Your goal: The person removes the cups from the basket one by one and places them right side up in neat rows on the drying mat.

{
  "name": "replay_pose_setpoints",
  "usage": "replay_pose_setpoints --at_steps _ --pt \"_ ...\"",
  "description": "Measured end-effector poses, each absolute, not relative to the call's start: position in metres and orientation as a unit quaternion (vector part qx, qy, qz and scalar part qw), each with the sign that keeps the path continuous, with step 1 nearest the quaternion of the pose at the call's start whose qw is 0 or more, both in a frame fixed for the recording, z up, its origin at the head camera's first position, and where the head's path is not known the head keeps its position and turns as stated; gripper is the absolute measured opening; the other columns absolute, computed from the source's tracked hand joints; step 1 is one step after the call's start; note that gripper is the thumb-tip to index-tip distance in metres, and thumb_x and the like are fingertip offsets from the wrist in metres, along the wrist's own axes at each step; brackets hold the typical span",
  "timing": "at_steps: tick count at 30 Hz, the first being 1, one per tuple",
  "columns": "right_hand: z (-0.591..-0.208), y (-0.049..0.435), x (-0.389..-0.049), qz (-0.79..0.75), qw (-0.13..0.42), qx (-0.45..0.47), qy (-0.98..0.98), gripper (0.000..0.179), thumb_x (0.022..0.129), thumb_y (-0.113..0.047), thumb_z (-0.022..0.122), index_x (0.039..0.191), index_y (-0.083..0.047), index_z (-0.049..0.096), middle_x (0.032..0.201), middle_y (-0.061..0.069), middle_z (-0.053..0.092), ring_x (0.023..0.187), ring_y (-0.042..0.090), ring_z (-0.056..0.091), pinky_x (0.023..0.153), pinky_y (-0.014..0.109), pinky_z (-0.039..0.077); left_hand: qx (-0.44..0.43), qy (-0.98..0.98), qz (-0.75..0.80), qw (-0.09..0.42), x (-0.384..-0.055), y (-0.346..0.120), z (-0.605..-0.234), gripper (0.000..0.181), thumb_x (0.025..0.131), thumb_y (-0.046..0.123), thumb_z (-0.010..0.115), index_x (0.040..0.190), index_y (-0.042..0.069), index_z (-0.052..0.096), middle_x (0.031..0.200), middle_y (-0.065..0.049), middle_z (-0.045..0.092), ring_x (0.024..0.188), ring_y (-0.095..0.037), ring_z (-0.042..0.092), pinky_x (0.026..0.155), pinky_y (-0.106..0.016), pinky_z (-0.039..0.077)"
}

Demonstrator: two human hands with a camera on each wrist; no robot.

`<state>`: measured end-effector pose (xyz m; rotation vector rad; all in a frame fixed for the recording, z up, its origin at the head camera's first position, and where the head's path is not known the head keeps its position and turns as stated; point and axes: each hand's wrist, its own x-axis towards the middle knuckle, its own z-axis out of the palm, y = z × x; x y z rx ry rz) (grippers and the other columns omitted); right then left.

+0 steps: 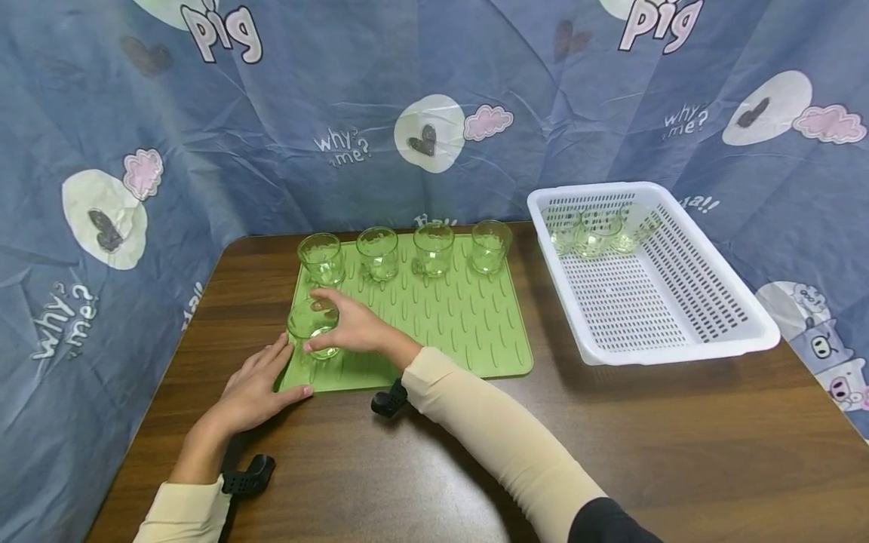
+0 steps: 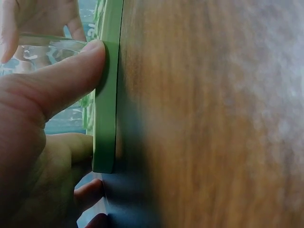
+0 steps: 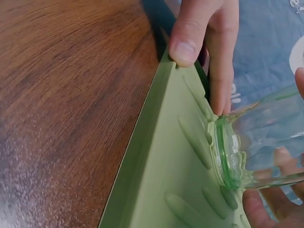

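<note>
My right hand (image 1: 358, 324) holds a clear glass cup (image 1: 305, 320) at the left front of a green drying mat (image 1: 441, 324). In the right wrist view the cup's base (image 3: 228, 154) sits right at the mat's raised ridges, with fingers around its side. At the mat's front left corner rests my left hand (image 1: 254, 386). Its thumb (image 2: 71, 71) lies on the mat's front edge, and the other fingers reach along the left side, close to the cup. Behind, several matching glass cups, such as the leftmost one (image 1: 322, 260), stand upright in a row along the mat's back.
A white perforated plastic basket (image 1: 591, 343) stands on the right, with several glass cups (image 1: 597, 234) grouped at its far end. Everything rests on a brown wooden table (image 1: 631, 445). A blue printed cloth (image 1: 271, 181) hangs behind the table.
</note>
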<state>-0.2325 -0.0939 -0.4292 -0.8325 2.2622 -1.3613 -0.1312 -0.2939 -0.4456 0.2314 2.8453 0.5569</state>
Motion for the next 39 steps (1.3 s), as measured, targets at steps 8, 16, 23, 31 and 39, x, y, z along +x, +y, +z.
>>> replay_pose_setpoints --at_steps 8,16,23,31,39 --pt "-0.4299 -0.0916 -0.2313 -0.499 0.197 -0.298 0.79 0.094 0.077 -0.025 0.086 0.154 -0.019 0.033 0.148 0.008 0.053 0.122 0.026 0.062 0.103 0.034 0.049 0.08 0.971 0.193 0.118 -0.1323 -0.2946 -0.4478 0.094 0.091 0.053 0.063 0.155 -0.005 0.025 0.164 -0.026 0.016 0.143 -0.053 0.022 0.102 -0.077 0.024" --pt "-0.4311 -0.088 -0.2296 -0.478 0.194 -0.317 0.796 0.093 0.078 -0.029 0.085 0.154 -0.019 0.033 0.146 0.006 0.055 0.114 0.021 0.066 0.103 0.032 0.048 0.082 0.971 0.19 0.115 -0.1326 -0.2937 -0.4482 0.094 0.091 0.053 0.064 0.153 -0.007 0.027 0.164 -0.026 0.017 0.143 -0.053 0.023 0.103 -0.076 0.025" --pt "-0.433 -0.0866 -0.2289 -0.477 0.198 -0.322 0.793 0.092 0.079 -0.029 0.085 0.154 -0.018 0.033 0.146 0.007 0.055 0.092 0.009 0.069 0.1 0.029 0.05 0.081 0.971 0.193 0.117 -0.1314 -0.2933 -0.4474 0.094 0.091 0.053 0.063 0.154 -0.007 0.026 0.164 -0.026 0.017 0.143 -0.053 0.022 0.103 -0.076 0.024" --pt "-0.4363 -0.0884 -0.2257 -0.491 0.202 -0.313 0.787 0.09 0.081 -0.028 0.083 0.154 -0.022 0.031 0.149 0.008 0.05 0.106 0.019 0.068 0.105 0.036 0.047 0.079 0.971 0.192 0.119 -0.1306 -0.2947 -0.4473 0.095 0.091 0.054 0.063 0.154 -0.007 0.026 0.164 -0.026 0.016 0.143 -0.054 0.021 0.102 -0.076 0.024" --pt "-0.4393 -0.0881 -0.2259 -0.517 0.218 -0.306 0.769 0.09 0.081 -0.026 0.083 0.154 -0.025 0.03 0.147 0.011 0.051 0.107 0.018 0.068 0.097 0.033 0.051 0.078 0.971 0.193 0.12 -0.1311 -0.2942 -0.4478 0.095 0.091 0.054 0.063 0.154 -0.007 0.025 0.164 -0.027 0.015 0.143 -0.054 0.021 0.103 -0.076 0.023"
